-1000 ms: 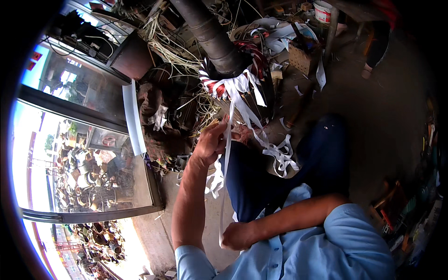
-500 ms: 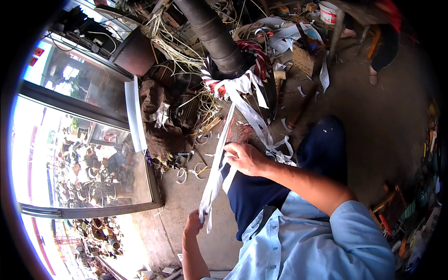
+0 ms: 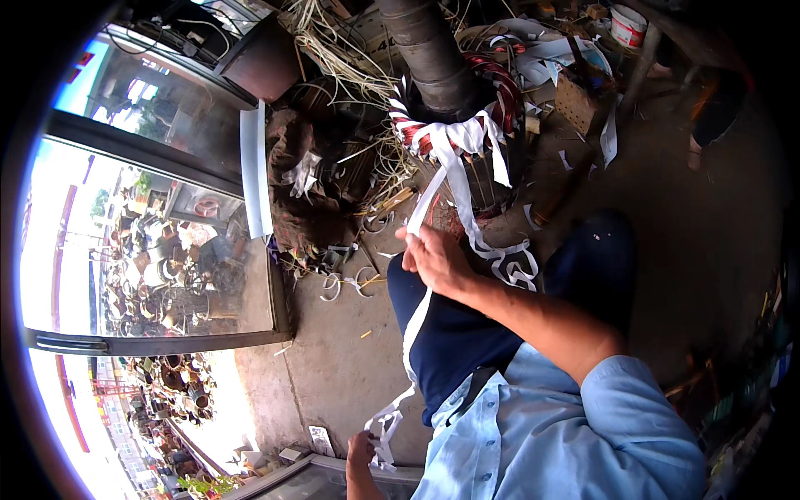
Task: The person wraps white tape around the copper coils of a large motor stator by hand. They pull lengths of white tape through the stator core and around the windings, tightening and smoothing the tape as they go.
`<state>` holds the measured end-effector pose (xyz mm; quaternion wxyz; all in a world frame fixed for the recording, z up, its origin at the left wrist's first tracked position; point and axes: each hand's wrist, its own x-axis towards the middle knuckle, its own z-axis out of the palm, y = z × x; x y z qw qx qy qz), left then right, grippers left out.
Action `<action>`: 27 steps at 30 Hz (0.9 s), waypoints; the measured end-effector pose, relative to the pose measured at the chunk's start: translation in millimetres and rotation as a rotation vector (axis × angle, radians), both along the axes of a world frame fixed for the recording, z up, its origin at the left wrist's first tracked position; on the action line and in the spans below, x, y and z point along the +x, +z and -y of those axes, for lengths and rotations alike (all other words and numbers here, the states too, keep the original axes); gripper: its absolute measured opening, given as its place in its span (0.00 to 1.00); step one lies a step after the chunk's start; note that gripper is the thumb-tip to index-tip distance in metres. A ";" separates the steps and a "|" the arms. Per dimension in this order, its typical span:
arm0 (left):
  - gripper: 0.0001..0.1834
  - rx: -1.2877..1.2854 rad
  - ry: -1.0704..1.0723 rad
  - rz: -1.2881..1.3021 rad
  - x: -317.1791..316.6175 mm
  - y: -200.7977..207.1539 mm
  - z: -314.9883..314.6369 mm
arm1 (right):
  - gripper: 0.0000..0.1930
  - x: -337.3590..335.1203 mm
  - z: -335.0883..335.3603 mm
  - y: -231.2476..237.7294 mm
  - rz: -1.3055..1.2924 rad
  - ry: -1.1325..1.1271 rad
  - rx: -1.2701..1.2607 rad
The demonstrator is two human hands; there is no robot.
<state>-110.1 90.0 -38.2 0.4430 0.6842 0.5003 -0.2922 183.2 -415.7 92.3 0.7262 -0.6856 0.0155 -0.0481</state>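
A white cloth tape (image 3: 417,321) runs from a ring of reddish-brown wire windings (image 3: 505,90) toward me. My right hand (image 3: 433,260) is closed around the strip, over my knee. Farther down, near my left side, my left hand (image 3: 361,450) grips a bunched, looped length of the same tape. White wrapping covers the near part of the windings, which sit on top of a dark cylindrical motor stator (image 3: 482,192). Another stretch of tape hangs beside it and ends in loose curls (image 3: 515,265) by my right knee.
A thick dark pipe (image 3: 429,54) rises behind the windings. On the left stand a glass door (image 3: 167,283) and a brown cloth heap (image 3: 292,183). Pale wires (image 3: 333,50) tangle behind. A perforated block (image 3: 575,104) lies far right, with another person's leg (image 3: 717,112) beyond.
My left hand has moved down and back toward me, drawing the tape out. My right hand has slid up along the strip toward the windings. The whole view has shifted slightly.
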 end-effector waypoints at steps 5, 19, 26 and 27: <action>0.14 -0.483 -0.201 0.415 219.3 74.0 171.0 | 0.10 -95.4 -40.6 0.1 0.373 0.443 -0.527; 0.11 -0.652 -0.734 0.674 347.8 195.1 399.5 | 0.11 -142.2 -59.3 16.8 0.286 0.927 -0.803; 0.10 -0.258 -0.348 0.519 240.8 93.1 179.0 | 0.15 -56.1 6.7 -10.4 0.072 0.254 -0.363; 0.10 -0.199 -0.291 0.466 209.4 68.1 141.8 | 0.15 -43.3 8.3 -18.6 0.079 0.173 -0.318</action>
